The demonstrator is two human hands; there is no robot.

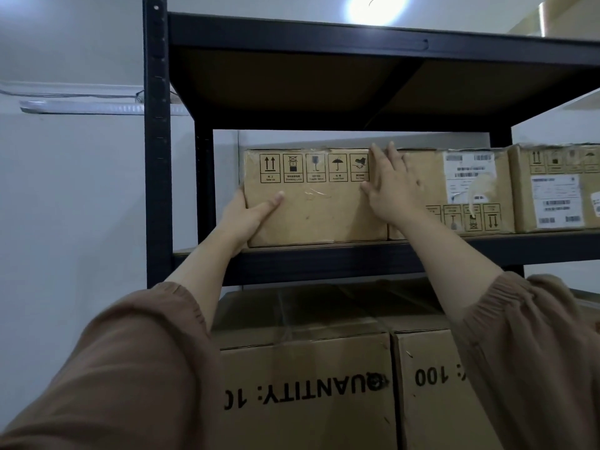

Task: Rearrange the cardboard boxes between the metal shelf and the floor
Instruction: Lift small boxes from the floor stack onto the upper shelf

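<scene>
Beside the box (315, 209), left hand (248, 219) half hidden

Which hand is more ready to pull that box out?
Probably the left: the left hand grips the open side of the leftmost box, while the right hand lies flat against it beside the neighbouring box.

White wall (65, 196) left; long pale fixture (81, 108) mounted across it; glowing ceiling light (378, 8) overhead.
</scene>
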